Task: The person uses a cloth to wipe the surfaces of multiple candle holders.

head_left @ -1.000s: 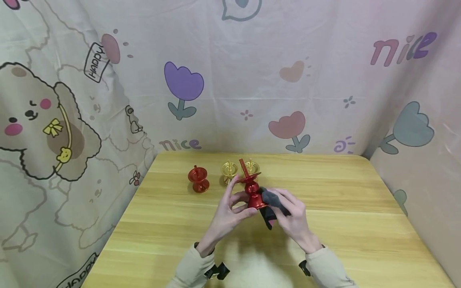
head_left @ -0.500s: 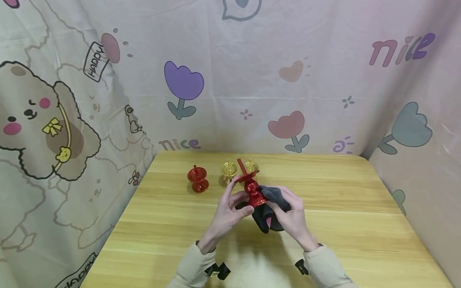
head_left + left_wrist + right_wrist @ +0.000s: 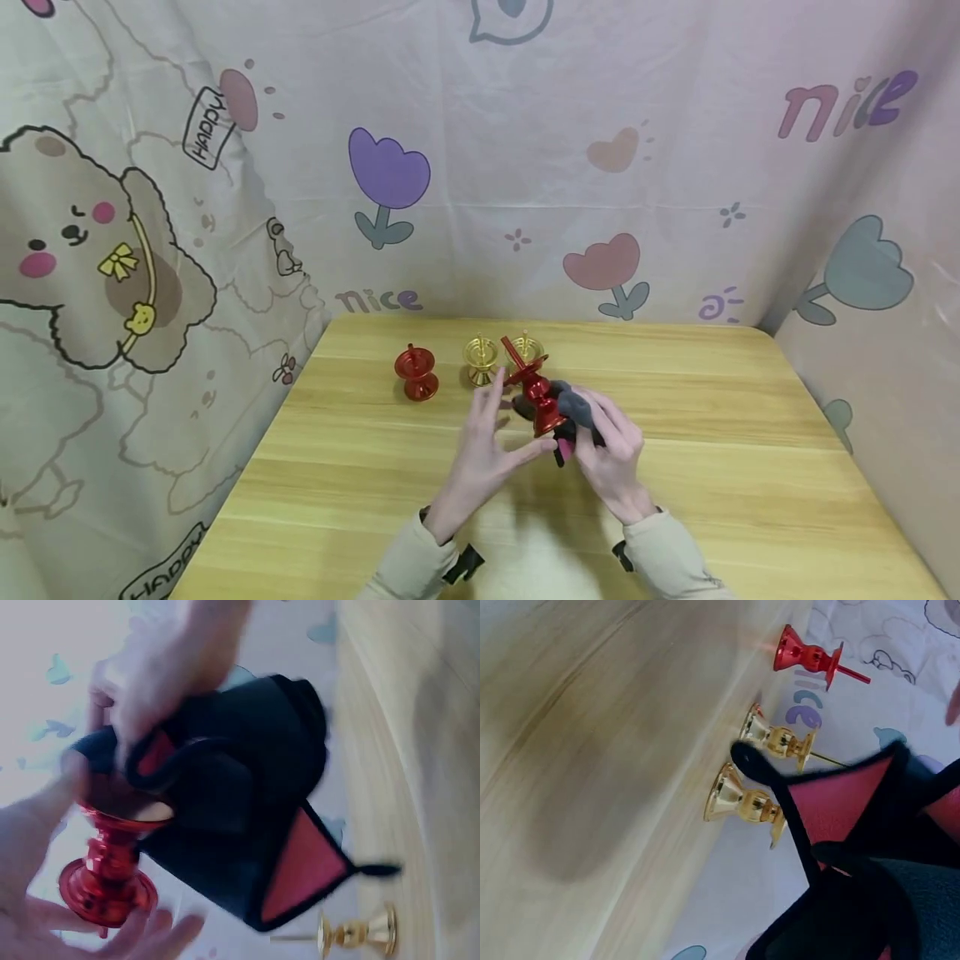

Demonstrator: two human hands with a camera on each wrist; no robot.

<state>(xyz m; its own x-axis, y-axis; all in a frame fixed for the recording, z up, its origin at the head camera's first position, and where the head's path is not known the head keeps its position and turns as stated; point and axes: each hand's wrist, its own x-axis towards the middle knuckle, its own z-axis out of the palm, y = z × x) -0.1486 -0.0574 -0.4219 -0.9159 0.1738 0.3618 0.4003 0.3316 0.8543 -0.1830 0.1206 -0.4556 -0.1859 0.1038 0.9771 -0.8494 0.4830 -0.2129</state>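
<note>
A shiny red candle holder (image 3: 537, 390) with a dish and upright spike tilts in the air between the hands. My left hand (image 3: 480, 446) spreads its fingers around its left side, fingertips by the dish and thumb close to the base. In the left wrist view, the red candle holder (image 3: 112, 862) appears within the spread hand. My right hand (image 3: 613, 454) pinches a dark grey cloth (image 3: 576, 408) against the holder's right side. Black edging, a pink reverse and a loop show on the cloth (image 3: 225, 795) in the left wrist view.
Another red candle holder (image 3: 417, 373) stands at the back left of the wooden table (image 3: 712, 467). Two gold candle holders, one left (image 3: 481, 358) and one right (image 3: 527, 346), stand behind the hands. A printed curtain (image 3: 495, 150) hangs along the table's back and sides.
My left hand has loosened from the red candle holder, its fingers straightening. The holder has tipped further left at its top and shifted slightly right. The cloth has bunched up behind and beside it.
</note>
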